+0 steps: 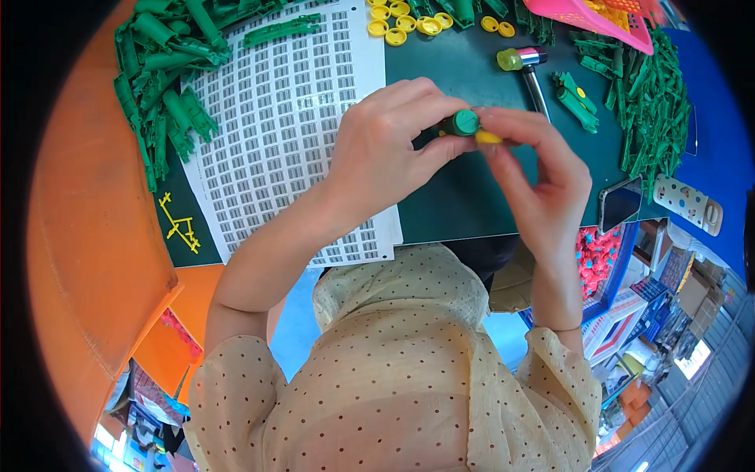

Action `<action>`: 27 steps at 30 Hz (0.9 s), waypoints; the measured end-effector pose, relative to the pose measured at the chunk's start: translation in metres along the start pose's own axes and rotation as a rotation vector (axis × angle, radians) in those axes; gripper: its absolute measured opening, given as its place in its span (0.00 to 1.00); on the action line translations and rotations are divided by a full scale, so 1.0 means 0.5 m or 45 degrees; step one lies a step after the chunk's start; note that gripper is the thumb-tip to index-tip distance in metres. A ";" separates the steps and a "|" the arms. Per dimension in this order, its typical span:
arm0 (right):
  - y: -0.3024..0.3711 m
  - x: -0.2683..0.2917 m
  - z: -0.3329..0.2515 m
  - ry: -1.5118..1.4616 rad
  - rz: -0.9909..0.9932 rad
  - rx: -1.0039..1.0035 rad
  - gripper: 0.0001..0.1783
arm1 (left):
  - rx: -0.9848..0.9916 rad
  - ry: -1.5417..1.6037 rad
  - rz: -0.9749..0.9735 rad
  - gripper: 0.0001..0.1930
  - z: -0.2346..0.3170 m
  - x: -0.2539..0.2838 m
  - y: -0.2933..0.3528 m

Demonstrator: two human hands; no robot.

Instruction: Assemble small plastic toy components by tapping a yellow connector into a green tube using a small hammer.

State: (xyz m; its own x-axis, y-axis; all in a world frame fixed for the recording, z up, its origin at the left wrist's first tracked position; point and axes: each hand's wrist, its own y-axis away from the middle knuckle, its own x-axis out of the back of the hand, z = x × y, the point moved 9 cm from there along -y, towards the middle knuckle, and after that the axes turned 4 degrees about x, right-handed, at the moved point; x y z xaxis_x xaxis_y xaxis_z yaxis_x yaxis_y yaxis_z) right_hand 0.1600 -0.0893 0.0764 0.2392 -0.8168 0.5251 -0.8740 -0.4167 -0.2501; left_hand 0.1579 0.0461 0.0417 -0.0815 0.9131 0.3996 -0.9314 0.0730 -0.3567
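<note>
A small green moulded-plastic piece with a round end [462,123] was held above the dark green work mat [464,197], pinched between both hands. The left hand [385,145] was closed round its body, thumb and fingers curled tight. The right hand [535,169] was nearly closed too, its fingertips [495,118] pressed against the round end, where a small yellow plastic part [487,138] was gripped beside the green one; whether the two were already joined could not be told.

The piece was judged light, stiff and rather smooth, best taken by its body with the round end left free, and firmly, since so small a thing could slip.

A white sheet of printed labels [283,118] lay to the left, heaps of green plastic parts [161,71] beyond it, yellow plastic caps [401,22] at the far edge, and a small mallet with a yellow head [523,63] near the right hand.
</note>
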 end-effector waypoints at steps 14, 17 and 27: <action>0.027 0.006 -0.022 0.075 0.180 0.161 0.15 | -0.047 -0.022 -0.028 0.14 0.012 -0.014 0.011; 0.034 0.008 -0.002 -0.013 0.198 0.142 0.15 | -0.067 -0.075 -0.057 0.15 0.018 -0.016 0.010; 0.022 -0.002 0.015 -0.063 0.024 0.010 0.18 | -0.066 -0.041 -0.145 0.16 0.019 -0.020 0.010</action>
State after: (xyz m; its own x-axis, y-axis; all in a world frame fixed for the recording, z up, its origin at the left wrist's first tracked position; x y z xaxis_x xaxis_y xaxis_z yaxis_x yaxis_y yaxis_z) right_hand 0.1534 -0.0959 0.0672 0.2432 -0.8432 0.4795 -0.8754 -0.4037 -0.2658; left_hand 0.1506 0.0336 0.0438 0.0113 0.8845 0.4665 -0.9158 0.1964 -0.3502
